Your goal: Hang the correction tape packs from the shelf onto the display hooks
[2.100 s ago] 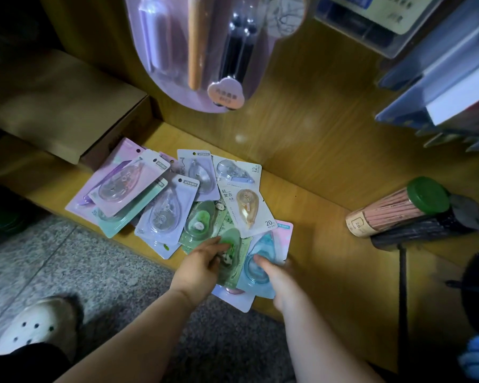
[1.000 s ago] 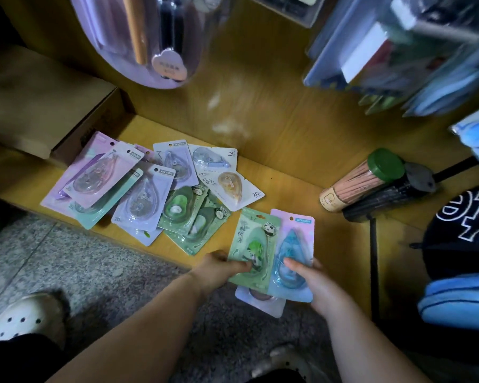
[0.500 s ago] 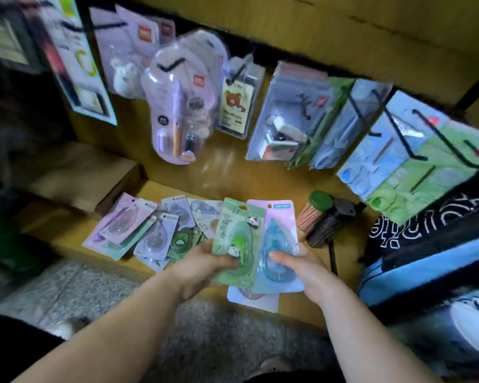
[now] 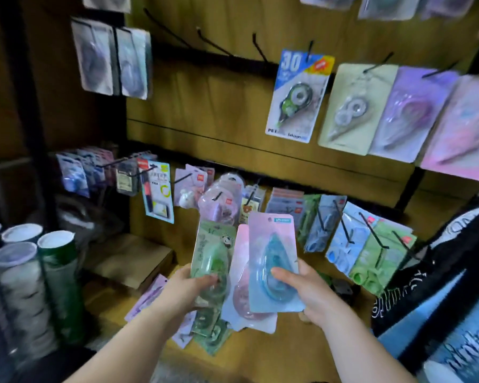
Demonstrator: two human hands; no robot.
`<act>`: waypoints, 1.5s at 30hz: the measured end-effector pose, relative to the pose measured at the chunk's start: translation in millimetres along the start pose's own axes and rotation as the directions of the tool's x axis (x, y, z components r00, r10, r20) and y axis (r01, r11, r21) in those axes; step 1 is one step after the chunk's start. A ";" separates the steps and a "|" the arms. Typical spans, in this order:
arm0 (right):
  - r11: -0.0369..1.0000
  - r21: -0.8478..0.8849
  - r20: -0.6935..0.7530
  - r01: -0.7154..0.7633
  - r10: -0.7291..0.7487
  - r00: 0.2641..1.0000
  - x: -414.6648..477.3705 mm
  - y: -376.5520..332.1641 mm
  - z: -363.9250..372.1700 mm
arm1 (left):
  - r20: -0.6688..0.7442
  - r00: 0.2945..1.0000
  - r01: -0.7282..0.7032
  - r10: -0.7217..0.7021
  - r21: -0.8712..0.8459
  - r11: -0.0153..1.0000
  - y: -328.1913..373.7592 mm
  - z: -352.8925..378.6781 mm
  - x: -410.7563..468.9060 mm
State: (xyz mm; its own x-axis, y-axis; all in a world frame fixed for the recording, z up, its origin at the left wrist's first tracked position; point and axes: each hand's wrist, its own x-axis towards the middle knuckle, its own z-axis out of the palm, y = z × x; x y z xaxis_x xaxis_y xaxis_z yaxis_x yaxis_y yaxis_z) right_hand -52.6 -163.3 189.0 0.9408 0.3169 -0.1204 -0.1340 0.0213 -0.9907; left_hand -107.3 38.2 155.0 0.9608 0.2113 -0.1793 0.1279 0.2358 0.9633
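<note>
Left hand (image 4: 183,293): lower centre, thumb curled over the upright green pack (image 4: 212,252).
Right hand (image 4: 314,295): beside it, thumb across the blue pack (image 4: 274,252), fingers behind.
Pink pack (image 4: 242,272): tucked behind the blue one (which hand holds it, cannot tell).
Bare hooks (image 4: 213,44): upper centre, well above both hands.
Loose packs (image 4: 209,334): bottom centre on the shelf (image 4: 260,360), partly hidden by the left wrist.

Forearms (image 4: 127,338), left hand (image 4: 183,293) and right hand (image 4: 314,295) are bare.

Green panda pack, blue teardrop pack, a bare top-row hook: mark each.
green panda pack (image 4: 212,255), head view, on its clear blister
blue teardrop pack (image 4: 273,250), head view, on the blue dispenser
bare hook (image 4: 260,48), head view, mid-shaft, rightmost of three bare ones
</note>
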 end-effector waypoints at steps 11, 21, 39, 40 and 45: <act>0.978 -0.015 0.068 0.210 -0.208 0.976 -18.7 -112.8 22.0 | 0.040 0.974 -0.221 0.223 -0.051 0.974 97.0 9.3 -15.0; 0.930 -0.019 0.055 0.366 -0.365 0.930 15.4 -190.2 53.1 | 0.118 0.913 -0.381 0.391 -0.095 0.920 169.8 24.4 6.0; 0.839 -0.094 0.126 0.537 -0.525 0.842 56.0 -225.2 75.0 | -0.021 0.878 -0.478 0.478 -0.034 0.878 202.4 6.2 36.0; 0.836 -0.100 0.124 0.540 -0.528 0.840 57.0 -226.5 74.7 | -0.025 0.877 -0.480 0.479 -0.026 0.877 202.3 4.4 36.8; 0.814 -0.201 0.088 0.545 -0.539 0.838 63.6 -235.7 77.7 | -0.027 0.881 -0.473 0.472 -0.005 0.881 202.6 -3.6 41.8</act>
State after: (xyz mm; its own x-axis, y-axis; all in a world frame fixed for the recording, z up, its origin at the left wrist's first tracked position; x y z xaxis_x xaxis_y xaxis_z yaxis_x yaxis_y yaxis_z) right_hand 14.7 -74.4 419.7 0.8332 0.3371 0.4384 0.4658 -0.0004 -0.8849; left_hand -42.1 98.2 342.0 0.9004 0.3228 0.2917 -0.3427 0.1131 0.9326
